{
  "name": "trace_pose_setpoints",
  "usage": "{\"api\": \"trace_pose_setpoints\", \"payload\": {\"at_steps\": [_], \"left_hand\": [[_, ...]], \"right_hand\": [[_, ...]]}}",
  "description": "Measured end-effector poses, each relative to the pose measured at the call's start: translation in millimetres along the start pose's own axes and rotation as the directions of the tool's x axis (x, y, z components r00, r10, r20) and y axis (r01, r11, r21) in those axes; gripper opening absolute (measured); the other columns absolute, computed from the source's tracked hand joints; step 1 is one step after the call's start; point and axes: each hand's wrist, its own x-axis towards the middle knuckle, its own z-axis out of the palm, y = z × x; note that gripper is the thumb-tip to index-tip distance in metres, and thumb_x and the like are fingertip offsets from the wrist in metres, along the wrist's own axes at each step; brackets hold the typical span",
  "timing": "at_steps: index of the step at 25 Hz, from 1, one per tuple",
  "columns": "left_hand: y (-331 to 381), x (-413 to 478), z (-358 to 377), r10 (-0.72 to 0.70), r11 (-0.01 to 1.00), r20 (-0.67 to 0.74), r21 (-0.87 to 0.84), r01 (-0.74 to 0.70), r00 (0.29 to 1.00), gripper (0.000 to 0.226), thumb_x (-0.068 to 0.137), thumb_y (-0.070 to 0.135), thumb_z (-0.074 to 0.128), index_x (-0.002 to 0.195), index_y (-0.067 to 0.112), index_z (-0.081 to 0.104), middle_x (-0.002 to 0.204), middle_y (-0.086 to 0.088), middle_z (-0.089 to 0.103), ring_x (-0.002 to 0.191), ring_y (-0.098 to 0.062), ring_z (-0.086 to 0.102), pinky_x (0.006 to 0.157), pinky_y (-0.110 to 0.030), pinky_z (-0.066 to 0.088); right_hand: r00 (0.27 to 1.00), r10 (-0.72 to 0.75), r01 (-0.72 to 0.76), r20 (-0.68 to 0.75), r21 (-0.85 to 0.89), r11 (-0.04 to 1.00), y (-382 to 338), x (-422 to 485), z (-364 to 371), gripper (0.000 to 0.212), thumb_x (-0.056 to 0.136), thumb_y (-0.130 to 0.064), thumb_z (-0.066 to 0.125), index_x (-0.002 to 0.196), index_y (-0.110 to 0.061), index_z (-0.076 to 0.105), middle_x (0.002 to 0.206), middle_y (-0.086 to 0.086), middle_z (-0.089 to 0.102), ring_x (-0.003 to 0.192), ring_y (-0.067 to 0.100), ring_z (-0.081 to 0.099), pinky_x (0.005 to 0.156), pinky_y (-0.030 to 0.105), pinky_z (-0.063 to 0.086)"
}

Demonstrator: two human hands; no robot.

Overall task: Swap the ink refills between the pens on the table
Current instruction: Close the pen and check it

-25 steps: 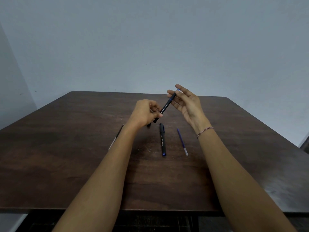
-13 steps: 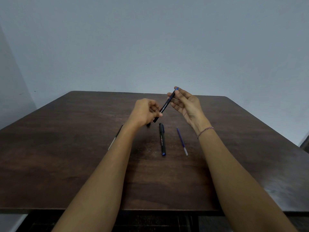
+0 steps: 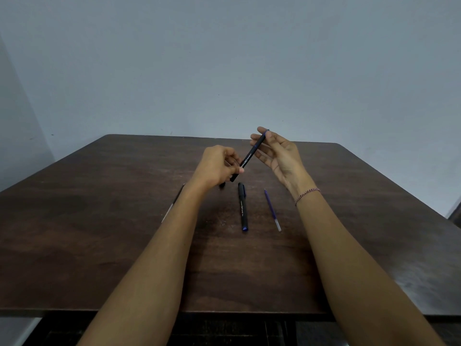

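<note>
Head view. Holds a black pen (image 3: 249, 157) slantwise above the table (image 3: 99, 221), between both hands. Pinches its lower end with the left hand (image 3: 217, 166), fingers curled tight round the barrel. Steadies its upper, blue-tipped end with the right hand (image 3: 279, 156), palm turned inward, fingertips closed lightly on the barrel, other fingers nearly straight. Wears a thin bracelet (image 3: 306, 196) on the right wrist.

Shows a second black pen (image 3: 243, 208) lying on the table just below the hands, blue end toward the camera. Shows a blue refill (image 3: 272, 209) near it on the right, not touching, and another thin refill (image 3: 172, 206) on the left, half hidden behind the left forearm. Shows a small dark piece (image 3: 222, 185) under the left hand, too small to tell what it is.

Seems to be opening or closing the held pen; cannot tell which, nor whether a refill sits inside.

Could go wrong in several ways. Might drop the pen onto the things below if the light right-hand hold slips during a twist. Might knock the small dark piece with the left wrist and send it rolling. Might sweep the half-hidden refill aside with the left forearm. Might return a refill to its own barrel, both pens looking alike.
</note>
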Motion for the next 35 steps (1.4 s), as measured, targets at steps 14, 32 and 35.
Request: {"api": "trace_pose_setpoints", "payload": {"at_steps": [14,32,35], "left_hand": [[-2.3,0.6,0.9,0.007,1.000,-0.005,0.014,-0.006,1.000,0.015,0.075,0.005,0.075,0.087,0.006,0.067,0.069,0.002,0.063,0.059,-0.010,0.060,0.053,-0.023,0.055],[0.5,-1.9,1.8,0.021,1.000,0.027,0.000,-0.021,0.999,0.015,0.075,0.008,0.076,0.083,0.014,0.065,0.073,0.003,0.064,0.069,-0.010,0.064,0.053,-0.018,0.054],[0.1,-1.4,1.6,0.013,1.000,0.025,0.009,-0.013,1.000,0.016,0.075,0.008,0.076,0.086,0.012,0.065,0.073,0.004,0.064,0.067,-0.007,0.063,0.050,-0.015,0.051]], "right_hand": [[0.999,-0.015,0.016,0.038,-0.014,1.000,-2.1,-1.7,0.1,0.030,0.087,0.001,0.063,0.112,-0.015,0.058,0.100,0.010,0.073,0.093,0.020,0.071,0.081,0.031,0.057],[0.993,-0.087,0.058,-0.079,-0.311,0.949,0.6,-4.2,3.4,0.042,0.075,-0.012,0.079,0.111,-0.024,0.060,0.075,-0.004,0.060,0.081,0.012,0.059,0.053,0.017,0.042],[0.997,-0.030,0.012,-0.065,-0.258,0.966,1.3,-3.6,2.6,0.030,0.083,-0.025,0.072,0.111,-0.019,0.065,0.083,-0.003,0.062,0.083,0.009,0.060,0.059,0.017,0.049]]}}
